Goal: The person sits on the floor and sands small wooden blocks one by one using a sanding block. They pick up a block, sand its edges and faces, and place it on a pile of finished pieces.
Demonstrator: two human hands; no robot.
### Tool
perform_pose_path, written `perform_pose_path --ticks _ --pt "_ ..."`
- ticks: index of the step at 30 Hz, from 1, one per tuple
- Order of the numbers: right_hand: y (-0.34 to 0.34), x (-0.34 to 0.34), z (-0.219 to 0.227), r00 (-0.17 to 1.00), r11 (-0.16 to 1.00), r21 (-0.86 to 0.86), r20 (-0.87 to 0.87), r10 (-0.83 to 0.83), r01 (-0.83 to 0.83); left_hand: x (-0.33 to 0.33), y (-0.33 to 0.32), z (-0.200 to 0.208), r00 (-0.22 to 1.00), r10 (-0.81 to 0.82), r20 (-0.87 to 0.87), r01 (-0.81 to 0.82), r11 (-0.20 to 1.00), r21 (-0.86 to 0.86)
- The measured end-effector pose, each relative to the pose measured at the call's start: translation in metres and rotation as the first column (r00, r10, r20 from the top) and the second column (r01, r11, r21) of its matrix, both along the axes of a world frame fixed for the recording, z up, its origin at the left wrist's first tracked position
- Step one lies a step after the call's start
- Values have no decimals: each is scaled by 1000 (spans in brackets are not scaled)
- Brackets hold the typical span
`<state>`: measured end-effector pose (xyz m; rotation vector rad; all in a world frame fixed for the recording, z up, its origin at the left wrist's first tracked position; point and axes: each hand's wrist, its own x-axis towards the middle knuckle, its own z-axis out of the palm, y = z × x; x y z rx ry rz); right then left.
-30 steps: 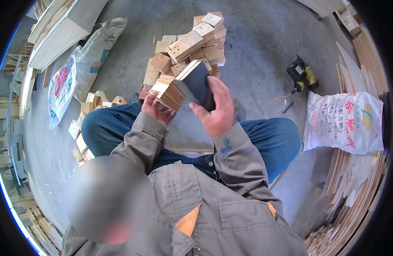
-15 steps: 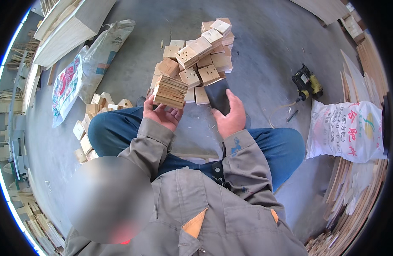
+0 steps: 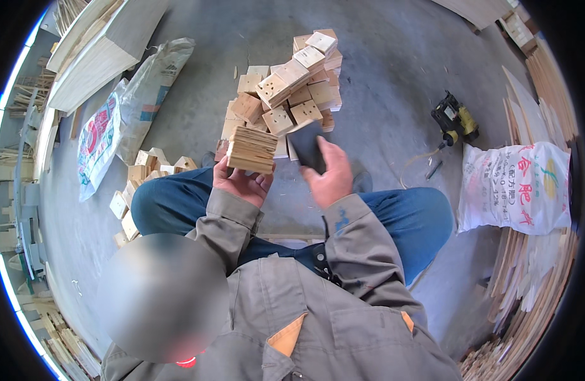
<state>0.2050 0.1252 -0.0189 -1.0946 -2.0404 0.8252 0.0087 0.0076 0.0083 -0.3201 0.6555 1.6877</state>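
Note:
In my left hand (image 3: 244,185) is a plywood block (image 3: 252,150), its layered edge facing up, my fingers closed under and around its near side. My right hand (image 3: 331,168) grips a dark grey sheet of sandpaper (image 3: 307,145) between thumb and fingers, just right of the block and apart from it. Whether the sandpaper is folded or wrapped round something, I cannot tell. Directly beyond both hands lies a heap of wooden blocks (image 3: 283,82), several with drilled holes in their faces.
More blocks (image 3: 131,222) lie by my left knee. A crumpled sack (image 3: 102,140) lies at the left, near stacked boards (image 3: 105,57). To the right are a black and yellow power tool (image 3: 455,119), a full white sack (image 3: 514,187) and long wood strips (image 3: 527,286).
My right hand has brought the sandpaper left, closer to the plywood block. The block has turned slightly in my left hand. The view has shifted a little.

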Motion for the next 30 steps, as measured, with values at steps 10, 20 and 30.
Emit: perform_pose_path --ticks 10,20,30 --pt "-14 -13 49 966 968 223 -202 159 -113 7 6 16 999 45 -14 -46 995 -84" --pt "4 -1 31 990 962 240 15 -141 133 17 6 9 997 -73 -9 72 995 -70" --pt "-1 -1 34 996 984 177 -86 5 11 20 7 10 1000 -27 1 27 990 -141"
